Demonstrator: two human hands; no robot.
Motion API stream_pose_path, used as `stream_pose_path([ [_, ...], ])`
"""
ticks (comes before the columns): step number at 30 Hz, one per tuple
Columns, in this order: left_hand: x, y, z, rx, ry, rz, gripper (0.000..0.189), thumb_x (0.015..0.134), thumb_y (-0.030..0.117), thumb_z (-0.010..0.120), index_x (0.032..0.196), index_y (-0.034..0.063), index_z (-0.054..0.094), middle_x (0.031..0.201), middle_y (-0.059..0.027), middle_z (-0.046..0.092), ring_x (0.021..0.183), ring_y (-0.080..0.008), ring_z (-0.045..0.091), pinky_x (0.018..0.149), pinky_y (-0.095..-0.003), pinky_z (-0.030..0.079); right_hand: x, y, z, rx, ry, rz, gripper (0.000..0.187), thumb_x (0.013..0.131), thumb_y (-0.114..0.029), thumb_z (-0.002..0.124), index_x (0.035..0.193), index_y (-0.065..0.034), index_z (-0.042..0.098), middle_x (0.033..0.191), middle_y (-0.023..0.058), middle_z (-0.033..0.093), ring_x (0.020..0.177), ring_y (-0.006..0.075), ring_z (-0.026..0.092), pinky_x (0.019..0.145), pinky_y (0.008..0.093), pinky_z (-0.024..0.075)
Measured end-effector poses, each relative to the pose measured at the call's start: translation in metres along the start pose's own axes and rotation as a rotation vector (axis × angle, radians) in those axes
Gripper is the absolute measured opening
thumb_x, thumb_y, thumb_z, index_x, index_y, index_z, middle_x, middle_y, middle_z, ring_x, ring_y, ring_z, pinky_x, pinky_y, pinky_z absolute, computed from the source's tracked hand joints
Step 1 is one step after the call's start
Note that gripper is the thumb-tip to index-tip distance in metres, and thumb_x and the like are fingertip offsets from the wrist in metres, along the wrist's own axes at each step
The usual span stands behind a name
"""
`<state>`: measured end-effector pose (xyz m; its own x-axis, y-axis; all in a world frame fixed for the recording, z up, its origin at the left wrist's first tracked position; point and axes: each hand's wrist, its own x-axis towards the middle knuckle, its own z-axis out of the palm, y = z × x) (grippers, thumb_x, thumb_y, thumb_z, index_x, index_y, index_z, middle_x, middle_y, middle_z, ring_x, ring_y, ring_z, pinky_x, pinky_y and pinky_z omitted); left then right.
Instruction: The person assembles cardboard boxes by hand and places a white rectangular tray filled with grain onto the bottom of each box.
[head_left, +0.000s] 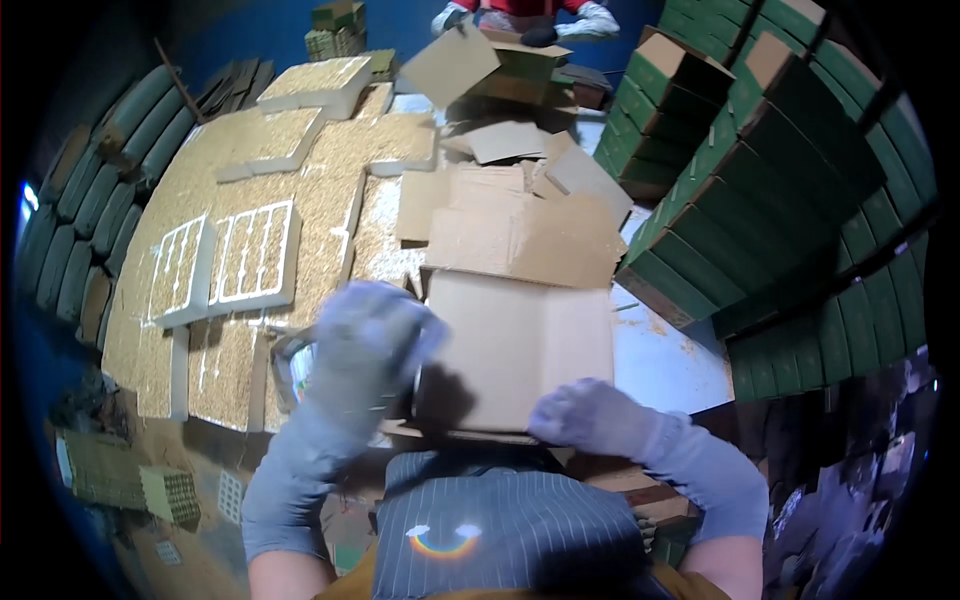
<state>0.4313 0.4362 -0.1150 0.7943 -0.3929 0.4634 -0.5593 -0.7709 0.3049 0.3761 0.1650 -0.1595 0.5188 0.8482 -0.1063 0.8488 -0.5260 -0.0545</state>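
Before me on the table is a cardboard box (487, 352), its bare brown inside facing up. My left hand (379, 337), in a pale glove and blurred, is raised over the box's left side; its fingers look curled, but what they hold, if anything, cannot be made out. My gloved right hand (577, 416) rests at the box's near right edge with its fingers bent over the rim. Beyond the box, flat cardboard sheets (517, 232) overlap. Left of the box, partly behind my left forearm, a small open container (289, 367) holds something white and coloured.
White foam trays (255, 255) filled with grain-like bedding cover the table's left part. Green cartons (675, 247) stand in tall stacks at the right. Across the table, a gloved co-worker (517, 15) handles a cardboard piece (450, 66). Stacked egg trays (105, 469) lie at the lower left.
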Motion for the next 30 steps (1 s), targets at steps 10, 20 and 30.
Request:
stream_pose_path([
  [10, -0.005, -0.02, 0.014, -0.22, -0.664, 0.163, 0.023, 0.09, 0.018, 0.057, 0.11, 0.0125, 0.065, 0.1, -0.011, 0.067, 0.098, -0.0286, 0.061, 0.092, -0.0372, 0.044, -0.026, 0.03, -0.013, 0.67, 0.463, 0.574, 0.028, 0.09, -0.023, 0.055, 0.116, -0.0139, 0.06, 0.101, 0.0114, 0.064, 0.092, 0.0288, 0.063, 0.083, 0.0354, 0.0488],
  [20, -0.065, -0.076, 0.145, -0.701, -0.488, -0.608, 0.08, 0.081, 0.05, 0.067, 0.134, -0.0026, 0.037, 0.118, -0.0227, 0.059, 0.111, -0.0312, 0.057, 0.096, -0.036, 0.043, -0.007, 0.04, 0.104, 1.731, 0.276, 0.772, 0.089, 0.089, -0.046, 0.058, 0.147, 0.0018, 0.01, 0.153, 0.0221, 0.014, 0.142, 0.0315, 0.016, 0.115, 0.0339, 0.0147],
  [30, -0.051, -0.056, 0.147, -0.778, -0.368, -0.544, 0.06, 0.082, 0.037, 0.067, 0.121, -0.0047, 0.048, 0.101, -0.018, 0.064, 0.091, -0.0272, 0.063, 0.08, -0.0363, 0.049, -0.024, 0.005, 0.113, 1.513, 0.813, 0.962, 0.092, 0.087, -0.038, 0.058, 0.148, 0.0039, 0.004, 0.154, 0.0213, 0.009, 0.144, 0.0272, 0.008, 0.115, 0.0333, 0.009],
])
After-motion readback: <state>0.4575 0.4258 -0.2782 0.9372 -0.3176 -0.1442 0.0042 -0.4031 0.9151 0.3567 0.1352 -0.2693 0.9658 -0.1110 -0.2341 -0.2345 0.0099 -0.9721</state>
